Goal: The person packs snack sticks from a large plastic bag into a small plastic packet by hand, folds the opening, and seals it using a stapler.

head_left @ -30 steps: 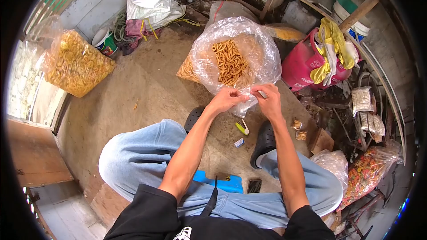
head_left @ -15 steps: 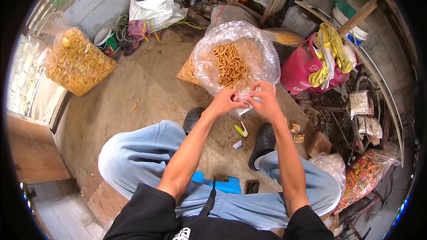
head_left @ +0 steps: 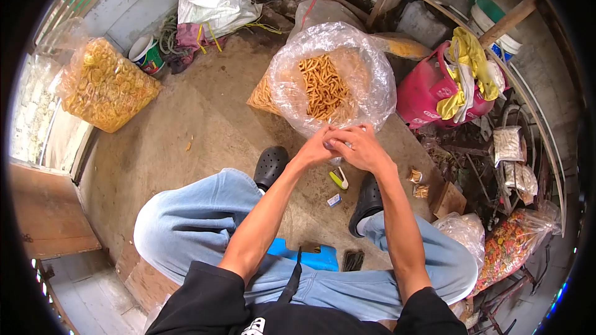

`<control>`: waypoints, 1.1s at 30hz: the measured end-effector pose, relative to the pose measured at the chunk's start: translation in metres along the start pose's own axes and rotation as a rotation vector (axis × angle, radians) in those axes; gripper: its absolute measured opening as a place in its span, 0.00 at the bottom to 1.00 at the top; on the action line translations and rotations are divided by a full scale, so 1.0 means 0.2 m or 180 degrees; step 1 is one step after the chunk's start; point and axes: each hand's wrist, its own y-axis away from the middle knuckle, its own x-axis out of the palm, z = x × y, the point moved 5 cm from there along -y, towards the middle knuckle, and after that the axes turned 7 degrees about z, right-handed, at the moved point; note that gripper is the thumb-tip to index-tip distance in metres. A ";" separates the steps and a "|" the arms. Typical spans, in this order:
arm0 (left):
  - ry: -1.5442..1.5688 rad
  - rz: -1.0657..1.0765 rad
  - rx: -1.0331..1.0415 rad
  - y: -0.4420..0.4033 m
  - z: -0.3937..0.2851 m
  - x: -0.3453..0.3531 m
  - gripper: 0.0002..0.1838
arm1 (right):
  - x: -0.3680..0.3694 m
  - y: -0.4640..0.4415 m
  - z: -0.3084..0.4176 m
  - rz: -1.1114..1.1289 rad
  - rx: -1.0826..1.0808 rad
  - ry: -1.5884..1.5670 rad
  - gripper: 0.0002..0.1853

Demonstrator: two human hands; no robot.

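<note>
1. Concrete floor (head_left: 186,111) spreads along your left side; a pink bucket (head_left: 422,96) bounds your right.
2. Open clear bag (head_left: 374,84) of brown snack sticks (head_left: 323,84) stands just beyond your hands.
3. Your left hand (head_left: 315,148) and right hand (head_left: 365,149) now overlap, fingers curled, hiding most of the plastic (head_left: 337,162) seen between them earlier; what they pinch can't be told.
4. Green-and-white tool (head_left: 338,178) lies between your shoes (head_left: 271,166).
</note>
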 end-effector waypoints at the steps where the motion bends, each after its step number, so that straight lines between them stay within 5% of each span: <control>1: 0.0006 -0.0005 -0.0014 0.01 0.00 0.00 0.28 | 0.01 -0.01 -0.01 0.0011 0.0001 -0.0011 0.13; 7: 0.0368 -0.0006 -0.0051 0.02 0.14 -0.03 0.16 | 0.05 -0.16 -0.14 0.0022 -0.0016 -0.0956 0.14; 10: 0.0716 -0.0130 -0.0198 0.05 0.20 -0.01 0.13 | 0.08 -0.33 -0.35 -0.0374 0.0937 -0.1384 0.12; 13: 0.0225 0.0150 -0.0546 0.06 0.23 0.03 0.16 | 0.26 -0.52 -0.59 -0.0553 0.0963 -0.0412 0.10; 15: 0.0045 0.0206 -0.0634 0.06 0.19 0.04 0.17 | 0.35 -0.60 -0.64 0.0074 0.1157 0.1136 0.10; 16: -0.0125 0.0276 -0.0697 0.06 0.16 0.05 0.18 | 0.40 -0.61 -0.69 0.0077 0.1149 0.1133 0.10; 18: 0.0034 0.0231 -0.0551 0.04 0.12 0.06 0.22 | 0.40 -0.63 -0.65 -0.0763 0.0229 0.1980 0.11; 22: -0.0013 0.0288 -0.0541 0.01 0.08 0.08 0.22 | 0.42 -0.63 -0.70 -0.0629 0.0243 0.1621 0.11; 24: -0.0120 0.0367 -0.0615 0.00 0.08 0.08 0.22 | 0.45 -0.68 -0.75 0.0402 0.0584 0.1263 0.11; 30: 0.0057 0.0335 -0.0475 0.00 0.07 0.11 0.21 | 0.49 -0.68 -0.81 0.1842 0.1328 0.0881 0.14; 33: 0.0146 0.0380 -0.0496 0.01 0.05 0.11 0.21 | 0.48 -0.65 -0.78 0.1426 0.1089 0.0849 0.14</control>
